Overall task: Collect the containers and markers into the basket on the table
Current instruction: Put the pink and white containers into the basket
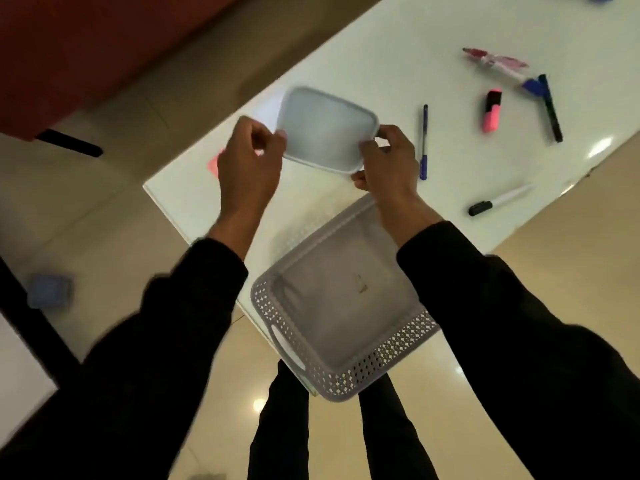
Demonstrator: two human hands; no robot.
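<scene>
The person stands at the corner of the white worktop with a grey lidded container lifted between both hands: the left hand pinches its near-left edge with curled fingers, and the right hand grips its near-right corner, thumb and fingers wrapped over the rim. The container hangs above the worktop, just beyond the perforated grey basket, which sits at the near corner with part of its base sticking out past the worktop edge. That overhang looks to me like the main risk: a container dropped heavily onto the near side could tip the basket to the floor. The grip is only at the edges, so a slip could also send the container onto the worktop. Still to collect are a blue pen, a pink highlighter, a black marker touching a blue-capped one, a red marker, and a white marker with a black cap, all well apart from the basket; reaching for them could brush the thin pen and roll it off. The red marker carries a pinkish printed label, but it is too blurred to read, and I can make out no writing on anything else.
</scene>
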